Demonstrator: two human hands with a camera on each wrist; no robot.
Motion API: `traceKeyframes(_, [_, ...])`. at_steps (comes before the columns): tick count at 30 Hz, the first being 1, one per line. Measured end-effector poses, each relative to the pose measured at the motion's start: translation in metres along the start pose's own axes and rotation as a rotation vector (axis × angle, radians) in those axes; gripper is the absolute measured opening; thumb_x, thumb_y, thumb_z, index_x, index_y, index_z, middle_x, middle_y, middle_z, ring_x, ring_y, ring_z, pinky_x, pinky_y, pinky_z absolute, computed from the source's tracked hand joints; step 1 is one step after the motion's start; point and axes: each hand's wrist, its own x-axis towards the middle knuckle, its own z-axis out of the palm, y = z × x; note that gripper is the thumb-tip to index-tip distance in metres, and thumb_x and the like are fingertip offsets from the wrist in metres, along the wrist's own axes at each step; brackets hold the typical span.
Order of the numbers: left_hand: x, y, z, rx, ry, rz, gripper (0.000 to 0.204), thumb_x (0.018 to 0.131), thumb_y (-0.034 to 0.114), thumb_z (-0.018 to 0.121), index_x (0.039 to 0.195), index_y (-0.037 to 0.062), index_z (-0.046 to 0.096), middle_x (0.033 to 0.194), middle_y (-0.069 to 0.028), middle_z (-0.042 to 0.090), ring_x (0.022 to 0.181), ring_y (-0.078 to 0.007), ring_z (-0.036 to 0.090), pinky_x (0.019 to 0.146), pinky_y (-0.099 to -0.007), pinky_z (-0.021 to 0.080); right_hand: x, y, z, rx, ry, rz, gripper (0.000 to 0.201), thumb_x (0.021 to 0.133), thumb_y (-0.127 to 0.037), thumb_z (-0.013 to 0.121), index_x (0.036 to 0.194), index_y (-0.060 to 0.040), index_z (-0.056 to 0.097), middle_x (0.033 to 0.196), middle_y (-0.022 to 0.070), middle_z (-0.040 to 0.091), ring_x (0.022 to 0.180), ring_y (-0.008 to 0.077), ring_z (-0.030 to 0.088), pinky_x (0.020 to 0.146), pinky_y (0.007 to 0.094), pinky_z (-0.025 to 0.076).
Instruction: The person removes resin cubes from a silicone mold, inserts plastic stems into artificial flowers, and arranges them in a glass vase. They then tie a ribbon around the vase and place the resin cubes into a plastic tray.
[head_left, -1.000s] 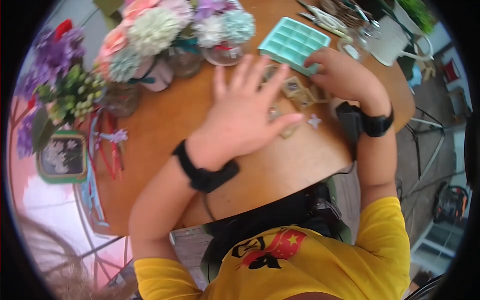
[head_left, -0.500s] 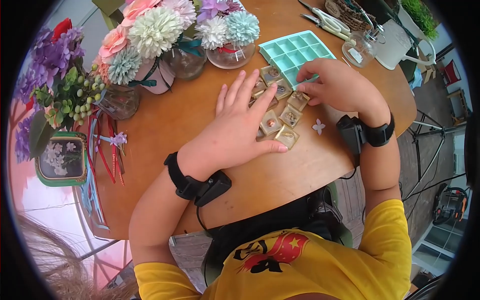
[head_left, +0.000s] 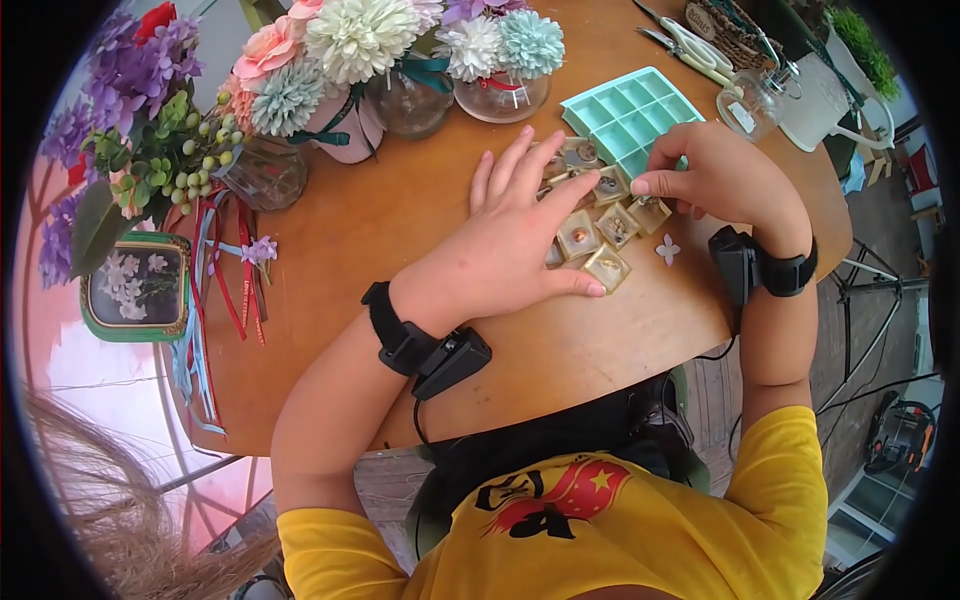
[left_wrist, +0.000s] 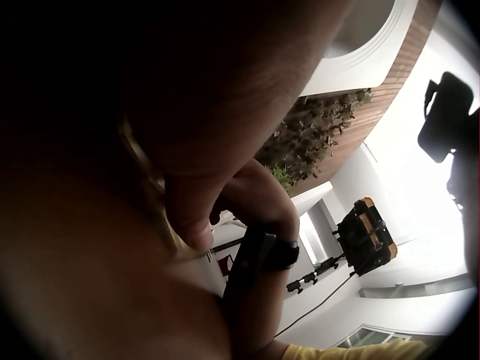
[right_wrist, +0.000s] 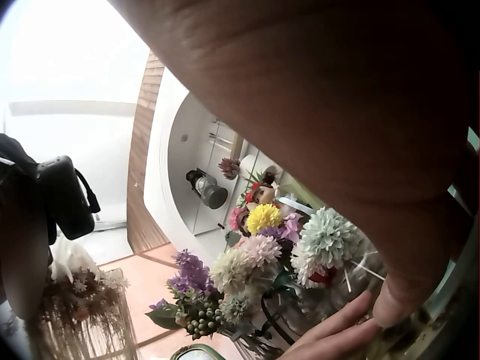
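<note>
My left hand [head_left: 505, 250] lies spread, palm down, over the left part of a cluster of small square clear tiles [head_left: 578, 235] with things set inside. Its thumb reaches beside the lowest tile [head_left: 606, 268]. At the cluster's right side is my right hand [head_left: 725, 180], fingers bent and relaxed, thumb tip just above a tile [head_left: 650, 213]; no tile is seen lifted. A mint-green compartment tray [head_left: 633, 120] sits behind the tiles, against the right fingers. In the left wrist view the left thumb [left_wrist: 191, 217] is beside a tile edge. Some tiles are hidden under the left hand.
Flower vases [head_left: 410, 95] stand at the back left, with ribbons [head_left: 245, 270] and a green framed picture [head_left: 135, 285] farther left. Scissors [head_left: 695, 50], a glass bottle [head_left: 750, 105] and a white watering can [head_left: 815, 105] are at the back right. A small pale flower [head_left: 667, 249] lies beside the tiles.
The head view has swung, so the scene sits farther right in it. My left hand has settled lower around the tiles; my right hand keeps its place beside the tray.
</note>
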Motion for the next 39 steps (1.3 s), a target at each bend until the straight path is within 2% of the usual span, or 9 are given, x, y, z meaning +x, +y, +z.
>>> traceKeyframes(5, [0.000, -0.002, 0.000, -0.039, 0.018, 0.007, 0.095, 0.075, 0.059, 0.085, 0.151, 0.0150, 0.048, 0.164, -0.0246, 0.022, 0.154, -0.0491, 0.011, 0.123, -0.0587, 0.015, -0.002, -0.002, 0.001, 0.020, -0.012, -0.036, 0.039, 0.091, -0.037, 0.079, 0.092, 0.0015, 0.073, 0.068, 0.0073, 0.066, 0.055, 0.0159, 0.066, 0.052, 0.0311, 0.052])
traceKeyframes(8, [0.000, -0.004, 0.000, -0.059, 0.034, 0.008, 0.094, 0.074, 0.058, 0.086, 0.149, 0.0152, 0.050, 0.164, -0.0246, 0.021, 0.154, -0.0491, 0.010, 0.124, -0.0582, 0.016, -0.006, -0.013, 0.003, 0.001, 0.027, 0.023, 0.037, 0.092, -0.036, 0.078, 0.094, 0.0009, 0.074, 0.067, 0.0080, 0.067, 0.053, 0.0171, 0.067, 0.051, 0.0323, 0.052])
traceKeyframes(11, [0.000, -0.004, 0.001, -0.065, 0.042, 0.004, 0.094, 0.073, 0.057, 0.088, 0.149, 0.0155, 0.050, 0.164, -0.0251, 0.020, 0.154, -0.0492, 0.009, 0.124, -0.0580, 0.016, -0.003, -0.010, 0.004, -0.039, 0.048, -0.037, 0.026, 0.096, -0.024, 0.075, 0.092, 0.0011, 0.074, 0.067, 0.0067, 0.068, 0.048, 0.0144, 0.063, 0.049, 0.0287, 0.050])
traceKeyframes(17, [0.001, -0.004, 0.000, -0.122, 0.078, -0.012, 0.094, 0.072, 0.056, 0.089, 0.148, 0.0174, 0.051, 0.165, -0.0256, 0.018, 0.155, -0.0480, 0.007, 0.123, -0.0568, 0.019, 0.000, -0.003, 0.006, -0.088, 0.059, -0.140, 0.025, 0.096, -0.022, 0.073, 0.093, 0.0026, 0.073, 0.066, 0.0079, 0.067, 0.049, 0.0149, 0.064, 0.048, 0.0292, 0.050])
traceKeyframes(20, [0.001, -0.004, 0.000, -0.097, 0.063, -0.017, 0.094, 0.071, 0.056, 0.089, 0.148, 0.0180, 0.051, 0.165, -0.0261, 0.018, 0.156, -0.0474, 0.007, 0.124, -0.0558, 0.020, 0.001, 0.000, 0.008, -0.147, 0.122, -0.210, 0.034, 0.094, -0.033, 0.073, 0.087, 0.0002, 0.073, 0.067, 0.0153, 0.066, 0.058, 0.0291, 0.065, 0.056, 0.0395, 0.050])
traceKeyframes(23, [0.002, -0.005, -0.001, -0.117, 0.061, -0.036, 0.093, 0.072, 0.055, 0.089, 0.148, 0.0172, 0.051, 0.165, -0.0270, 0.018, 0.156, -0.0473, 0.007, 0.124, -0.0553, 0.020, 0.002, 0.000, 0.008, -0.255, 0.119, -0.289, 0.034, 0.093, -0.033, 0.073, 0.085, -0.0002, 0.073, 0.068, 0.0178, 0.065, 0.061, 0.0340, 0.062, 0.057, 0.0418, 0.048])
traceKeyframes(32, [0.004, -0.012, 0.003, -0.159, 0.108, -0.056, 0.086, 0.077, 0.053, 0.087, 0.146, 0.0143, 0.053, 0.165, -0.0294, 0.017, 0.155, -0.0487, 0.007, 0.124, -0.0553, 0.020, 0.005, 0.002, 0.011, -0.262, 0.062, -0.373, 0.034, 0.093, -0.033, 0.074, 0.082, -0.0008, 0.071, 0.068, 0.0180, 0.064, 0.060, 0.0350, 0.060, 0.057, 0.0417, 0.048])
traceKeyframes(35, [0.004, -0.014, 0.003, -0.167, 0.120, -0.048, 0.081, 0.081, 0.049, 0.085, 0.146, 0.0138, 0.052, 0.161, -0.0282, 0.024, 0.152, -0.0479, 0.015, 0.123, -0.0535, 0.023, 0.003, 0.001, 0.010, -0.245, 0.045, -0.344, 0.032, 0.093, -0.032, 0.074, 0.085, -0.0012, 0.071, 0.070, 0.0177, 0.065, 0.061, 0.0342, 0.061, 0.058, 0.0413, 0.048])
traceKeyframes(39, [0.009, -0.021, -0.003, -0.260, 0.213, -0.143, 0.057, 0.095, 0.039, 0.073, 0.140, 0.0098, 0.053, 0.146, -0.0221, 0.037, 0.140, -0.0375, 0.033, 0.118, -0.0457, 0.032, 0.004, 0.001, 0.009, -0.149, 0.127, -0.342, 0.031, 0.093, -0.032, 0.075, 0.088, -0.0012, 0.070, 0.070, 0.0136, 0.065, 0.062, 0.0270, 0.062, 0.059, 0.0385, 0.048])
